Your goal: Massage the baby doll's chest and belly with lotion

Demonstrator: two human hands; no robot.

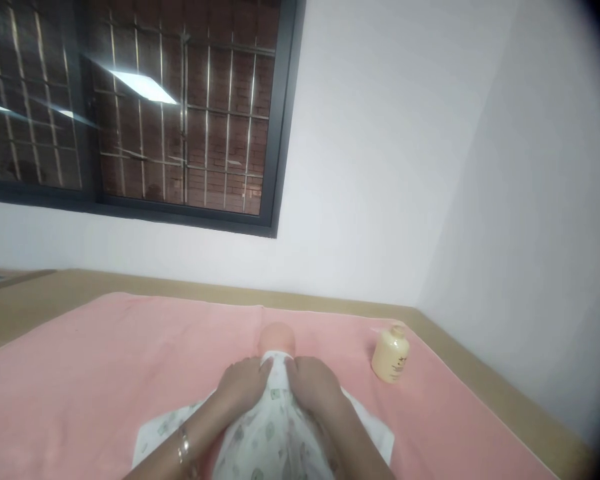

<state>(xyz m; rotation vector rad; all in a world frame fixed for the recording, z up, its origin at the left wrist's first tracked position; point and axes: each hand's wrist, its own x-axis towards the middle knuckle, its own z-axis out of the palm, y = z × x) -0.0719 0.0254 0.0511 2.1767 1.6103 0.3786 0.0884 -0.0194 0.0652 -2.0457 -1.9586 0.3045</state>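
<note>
A baby doll point(277, 337) lies on the pink cloth with its rounded, skin-toned head pointing away from me. Over its body is a white garment point(275, 437) with small printed motifs, its edges spreading out on both sides. My left hand point(246, 385) is closed at the left of the collar, thumb on the fabric just below the head. On the right of the collar my right hand point(313, 383) mirrors it, thumb pressed on the cloth. The fingertips of both hands are partly hidden, and the doll's limbs do not show.
A pale yellow pump bottle point(391, 355) stands to the right on the pink cloth point(180, 340). The cloth covers a tan tabletop point(145, 283), which meets a white wall point(380, 153). A dark-framed window point(190, 113) with metal bars is at the upper left.
</note>
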